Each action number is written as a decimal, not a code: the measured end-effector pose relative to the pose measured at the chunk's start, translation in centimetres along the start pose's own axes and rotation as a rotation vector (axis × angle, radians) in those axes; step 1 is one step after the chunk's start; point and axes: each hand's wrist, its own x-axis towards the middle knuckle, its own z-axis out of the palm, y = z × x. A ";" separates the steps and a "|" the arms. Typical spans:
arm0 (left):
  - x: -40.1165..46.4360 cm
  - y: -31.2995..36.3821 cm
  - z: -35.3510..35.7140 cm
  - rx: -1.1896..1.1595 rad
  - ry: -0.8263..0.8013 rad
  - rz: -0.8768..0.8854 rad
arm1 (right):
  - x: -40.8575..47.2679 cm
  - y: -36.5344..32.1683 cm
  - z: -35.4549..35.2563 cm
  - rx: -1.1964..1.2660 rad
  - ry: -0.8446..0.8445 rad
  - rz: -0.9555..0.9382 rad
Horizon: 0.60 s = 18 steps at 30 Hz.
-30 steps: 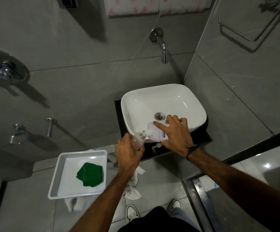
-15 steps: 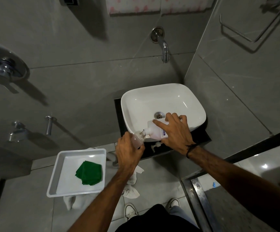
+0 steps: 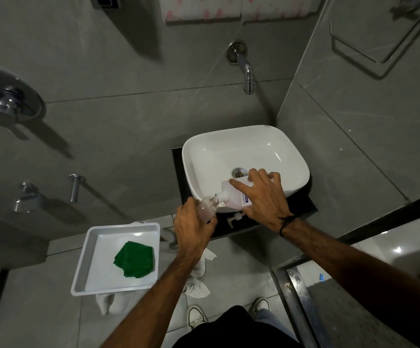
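Note:
My left hand grips a small clear bottle with pinkish liquid, its threaded neck pointing up and right. My right hand grips a larger white bottle with a blue label, tipped on its side so its spout meets the small bottle's mouth. Both are held over the front rim of the white basin. A white pump head lies on the black counter just below the basin.
A wall tap hangs above the basin. A white tray with a folded green cloth sits low at the left, white towels on the floor beneath. Shower fittings are on the left wall, a towel ring on the right.
Both hands and the two bottles keep almost the same pose; the view has only shifted slightly.

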 end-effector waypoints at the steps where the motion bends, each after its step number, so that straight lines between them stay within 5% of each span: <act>1: 0.0 0.0 0.0 0.000 0.000 0.002 | 0.0 0.0 0.0 -0.002 -0.001 0.001; 18: -0.2 -1.0 0.3 -0.069 -0.059 -0.004 | -1.0 -0.3 0.9 0.040 0.052 0.047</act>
